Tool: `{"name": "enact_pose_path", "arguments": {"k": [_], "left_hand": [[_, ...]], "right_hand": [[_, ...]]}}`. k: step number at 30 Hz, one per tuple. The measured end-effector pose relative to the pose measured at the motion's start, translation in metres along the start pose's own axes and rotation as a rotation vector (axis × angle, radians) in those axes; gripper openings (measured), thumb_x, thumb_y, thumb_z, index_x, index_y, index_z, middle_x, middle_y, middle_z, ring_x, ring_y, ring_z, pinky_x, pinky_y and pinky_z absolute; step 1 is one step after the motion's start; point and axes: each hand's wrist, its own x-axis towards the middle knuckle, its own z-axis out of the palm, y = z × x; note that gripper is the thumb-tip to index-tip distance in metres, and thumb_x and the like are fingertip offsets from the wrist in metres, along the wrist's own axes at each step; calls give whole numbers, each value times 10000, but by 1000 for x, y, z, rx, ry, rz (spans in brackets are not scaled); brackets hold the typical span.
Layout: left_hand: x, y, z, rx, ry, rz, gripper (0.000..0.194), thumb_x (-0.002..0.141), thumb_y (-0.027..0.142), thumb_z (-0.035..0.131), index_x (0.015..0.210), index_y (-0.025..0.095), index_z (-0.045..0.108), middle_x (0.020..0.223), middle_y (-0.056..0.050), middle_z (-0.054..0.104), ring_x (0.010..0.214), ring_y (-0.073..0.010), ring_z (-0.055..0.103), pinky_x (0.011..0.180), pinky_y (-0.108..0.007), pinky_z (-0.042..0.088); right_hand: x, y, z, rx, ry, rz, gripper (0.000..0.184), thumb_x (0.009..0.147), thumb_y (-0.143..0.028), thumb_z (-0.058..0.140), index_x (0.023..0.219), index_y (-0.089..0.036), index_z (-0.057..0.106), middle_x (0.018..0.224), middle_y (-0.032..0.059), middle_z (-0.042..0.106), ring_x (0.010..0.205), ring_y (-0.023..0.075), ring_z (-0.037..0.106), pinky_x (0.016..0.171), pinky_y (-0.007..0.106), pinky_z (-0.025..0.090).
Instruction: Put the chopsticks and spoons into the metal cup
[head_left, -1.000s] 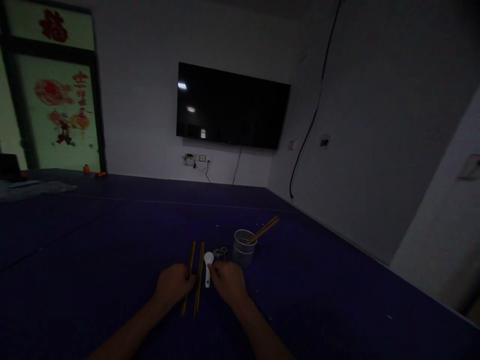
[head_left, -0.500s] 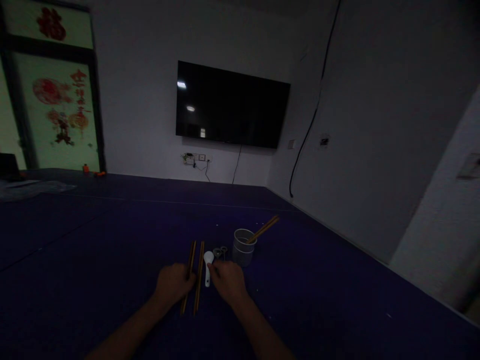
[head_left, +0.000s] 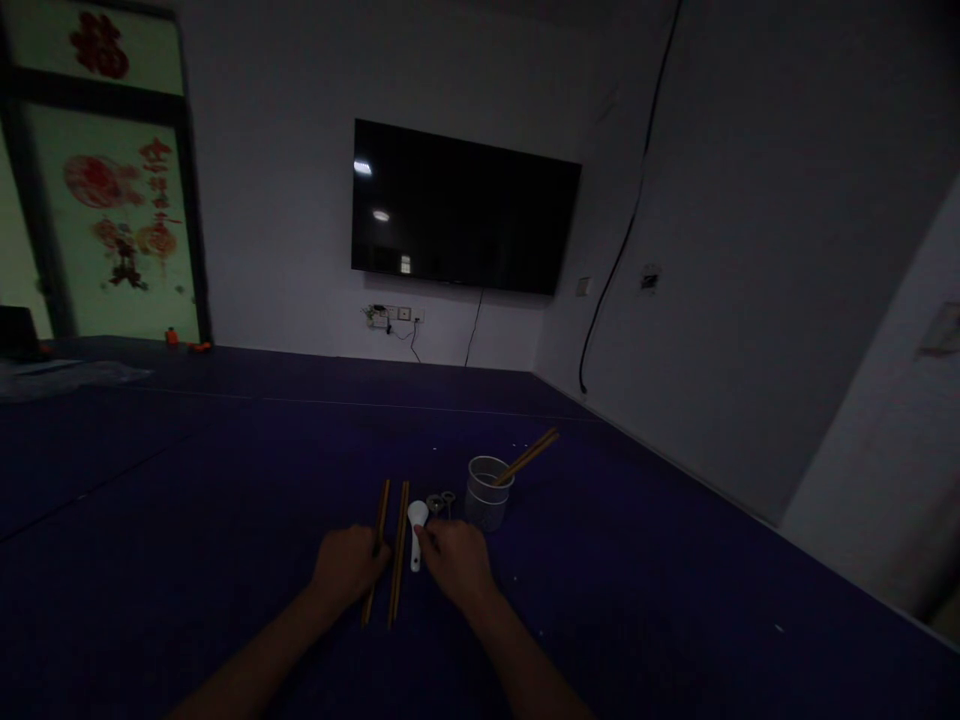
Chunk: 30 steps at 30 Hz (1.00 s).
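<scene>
My left hand (head_left: 350, 567) is closed around the middle of the left pair of wooden chopsticks (head_left: 383, 508), which lies on the dark blue surface. Just to the right, a second pair of chopsticks (head_left: 400, 550) lies roughly parallel, apart from my fingers. A white soup spoon (head_left: 418, 515) rests beside it, bowl end away from me. My right hand (head_left: 456, 562) has its fingers curled, with thumb and forefinger at the spoon's neck. Two small metal spoon-like heads (head_left: 436, 504) show beyond my right knuckles; their lower parts are hidden by the hand.
A grey metal cup (head_left: 486, 505) stands right of the spoons, with chopsticks (head_left: 531, 455) leaning out to the right. Clear plastic sheeting (head_left: 71, 378) and small orange objects (head_left: 172, 337) lie far left. A television (head_left: 465, 210) hangs on the far wall; a black cable (head_left: 616, 262) runs down at right.
The far ends of the left chopsticks have drawn slightly closer together in my left hand. My right hand, the spoons and the cup stay in place.
</scene>
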Motion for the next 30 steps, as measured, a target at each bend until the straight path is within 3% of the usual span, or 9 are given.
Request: {"name": "enact_pose_path", "arguments": {"k": [21,30], "left_hand": [[4,-1,-2,0,-55,-15,379,830,314,351,845,144,689,884,-144,702,844,-264,667,733,-352,477],[5,-3,1,1,-41,-32,338,811,305,378,827,154,679,864,-127,702,844,-240,664,729,-321,476]], "right_hand": [[1,-1,-2,-6,-41,2,349,937,-370,382,820,-208,668,831,56,717,777,163,671,588,212,376],[0,-1,-2,1,-41,-4,358,934,-364,377,816,-204,674,823,66,716,761,161,667,593,211,380]]}}
